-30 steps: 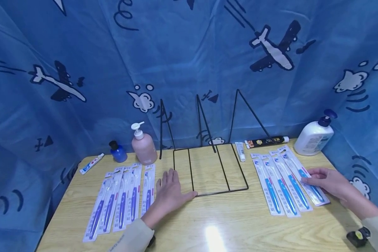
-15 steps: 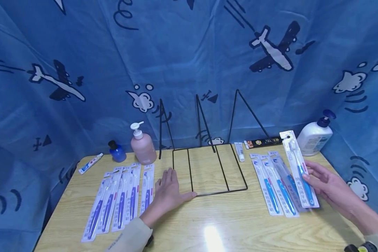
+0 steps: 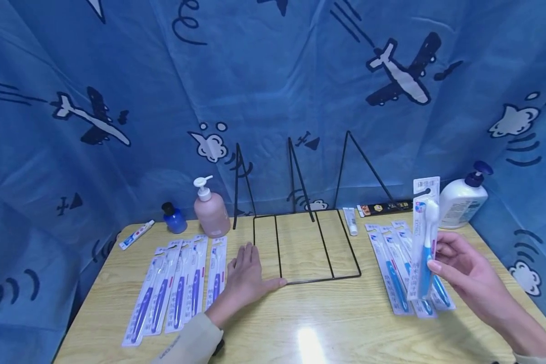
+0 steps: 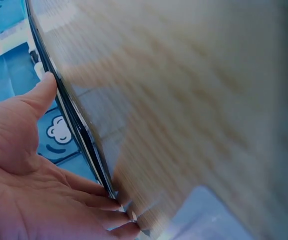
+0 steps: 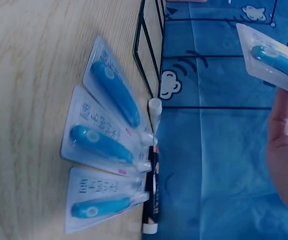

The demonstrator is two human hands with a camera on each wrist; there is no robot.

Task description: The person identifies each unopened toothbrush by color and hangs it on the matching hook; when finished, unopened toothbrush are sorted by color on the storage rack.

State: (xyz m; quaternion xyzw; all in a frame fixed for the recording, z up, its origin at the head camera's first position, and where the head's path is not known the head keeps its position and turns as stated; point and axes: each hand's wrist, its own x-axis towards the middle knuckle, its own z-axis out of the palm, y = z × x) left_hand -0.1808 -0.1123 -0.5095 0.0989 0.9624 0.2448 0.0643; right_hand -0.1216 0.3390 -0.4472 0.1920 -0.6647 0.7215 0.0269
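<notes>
While, in head view, a toothbrush pack [image 3: 424, 237] is being pinched over the table [image 3: 264, 331] by the right hand [image 3: 470, 275], from left wrist a rack [image 4: 86, 139] is being touched by the outstretched left hand [image 4: 31, 172]; from right wrist, the pack is being held aloft.

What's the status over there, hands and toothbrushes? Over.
Right hand: gripping a packaged blue toothbrush, raised above the table.
Left hand: thumb at the black wire rack.
In the way: possibly the small white tube beside the rack.
</notes>
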